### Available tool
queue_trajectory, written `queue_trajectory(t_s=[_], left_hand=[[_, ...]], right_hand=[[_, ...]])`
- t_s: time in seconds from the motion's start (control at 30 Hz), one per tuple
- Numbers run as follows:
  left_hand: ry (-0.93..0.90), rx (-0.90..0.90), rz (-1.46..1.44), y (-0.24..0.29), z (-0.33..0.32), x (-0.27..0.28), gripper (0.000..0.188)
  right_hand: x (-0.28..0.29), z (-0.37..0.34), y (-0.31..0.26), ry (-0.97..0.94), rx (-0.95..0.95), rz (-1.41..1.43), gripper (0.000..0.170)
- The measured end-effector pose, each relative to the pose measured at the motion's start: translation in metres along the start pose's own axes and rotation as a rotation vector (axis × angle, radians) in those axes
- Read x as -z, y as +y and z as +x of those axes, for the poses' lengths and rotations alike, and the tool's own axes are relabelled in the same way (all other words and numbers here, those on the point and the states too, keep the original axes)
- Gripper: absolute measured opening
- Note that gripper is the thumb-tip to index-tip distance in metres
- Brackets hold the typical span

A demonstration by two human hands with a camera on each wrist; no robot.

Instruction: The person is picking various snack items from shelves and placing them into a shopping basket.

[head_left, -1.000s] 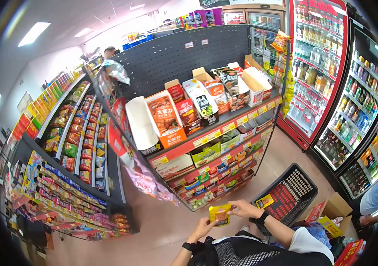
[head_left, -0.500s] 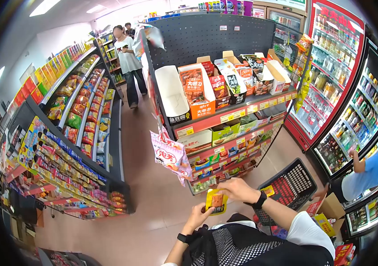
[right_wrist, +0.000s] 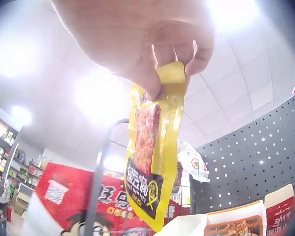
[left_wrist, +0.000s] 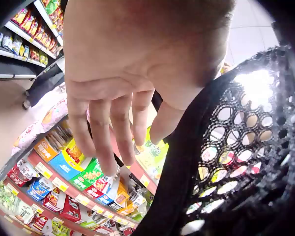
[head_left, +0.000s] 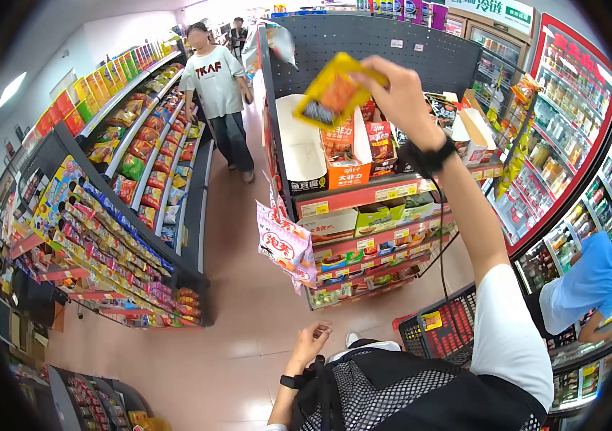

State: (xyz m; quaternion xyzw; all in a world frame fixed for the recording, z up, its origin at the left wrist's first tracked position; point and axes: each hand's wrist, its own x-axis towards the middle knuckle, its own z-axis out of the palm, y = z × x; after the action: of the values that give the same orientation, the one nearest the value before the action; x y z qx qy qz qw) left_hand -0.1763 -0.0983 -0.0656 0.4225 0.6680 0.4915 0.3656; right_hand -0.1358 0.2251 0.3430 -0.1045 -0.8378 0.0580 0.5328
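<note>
My right hand (head_left: 395,97) pinches a yellow snack packet (head_left: 333,92) by its top edge, thumb on one side and fingers on the other. In the right wrist view the packet (right_wrist: 155,142) hangs down flat, with a reddish food picture and a black label. It is raised in front of the shelf's top tier and overlaps a white open display box (head_left: 304,154) in the head view. Beside that box is an orange box (head_left: 349,174) of snack packets. Low by my body, my left hand (head_left: 310,342) holds nothing, its fingers loosely bent.
A black shopping basket (head_left: 456,316) with a yellow packet (head_left: 432,320) inside stands at lower right. Pink bags (head_left: 284,248) hang off the shelf's left end. A person in a white shirt (head_left: 216,79) is in the left aisle; another in blue (head_left: 582,287) bends by the fridges.
Both hands were at the yellow packet low down; the left has let go, and the right has lifted it up before the top shelf. The person in white has come closer.
</note>
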Motion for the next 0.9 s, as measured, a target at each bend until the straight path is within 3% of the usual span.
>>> queue_trajectory(t_s=[0.13, 0.43, 0.63, 0.7, 0.9], left_hand=[[0.081, -0.002, -0.022, -0.015, -0.004, 0.0, 0.022], [0.15, 0.07, -0.06, -0.022, -0.016, 0.002, 0.024], [0.123, 0.127, -0.002, -0.021, -0.012, -0.005, 0.023], [0.147, 0.1, -0.021, -0.026, -0.011, -0.007, 0.024], [0.11, 0.112, 0.016, -0.022, -0.009, -0.009, 0.025]], right_hand=[[-0.054, 0.041, 0.041, 0.132, 0.101, -0.087, 0.021], [-0.122, 0.046, 0.067, -0.165, 0.005, -0.108, 0.019], [-0.156, 0.05, 0.076, -0.339, 0.152, -0.228, 0.019], [-0.166, 0.047, 0.079, -0.61, 0.104, -0.321, 0.018], [-0.189, 0.033, 0.086, -0.527, 0.192, -0.473, 0.02]])
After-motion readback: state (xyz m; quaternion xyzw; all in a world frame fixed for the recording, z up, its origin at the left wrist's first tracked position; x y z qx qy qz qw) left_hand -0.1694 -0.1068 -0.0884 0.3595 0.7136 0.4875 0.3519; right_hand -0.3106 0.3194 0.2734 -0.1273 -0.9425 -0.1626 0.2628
